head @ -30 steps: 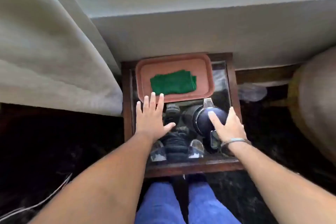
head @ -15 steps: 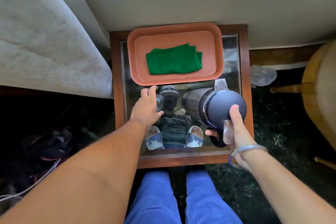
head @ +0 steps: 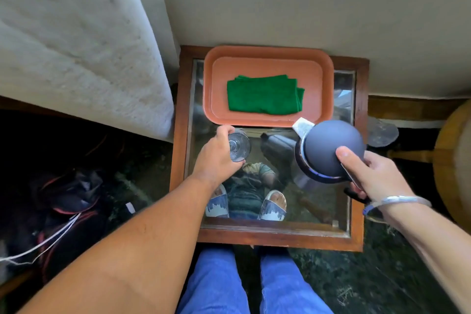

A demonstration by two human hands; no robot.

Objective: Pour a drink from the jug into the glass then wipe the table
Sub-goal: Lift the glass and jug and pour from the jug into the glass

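While the table (head: 355, 150) bears a tray (head: 327, 79) with a soft cloth (head: 262, 94), her right hand (head: 377, 176) grips the weighty-looking jug (head: 331, 150) by its handle, and her left hand (head: 216, 158) cups the slippery, fragile glass (head: 239, 146).

Left hand (head: 216, 158) curled in a sideways grip, right hand (head: 374, 178) clenched, thumb up, both forearms extended

Tray (head: 267, 53) at upper centre of bench (head: 356, 160), cloth (head: 263, 94) in it; below tray, glass (head: 239, 146) left, jug (head: 331, 150) right.
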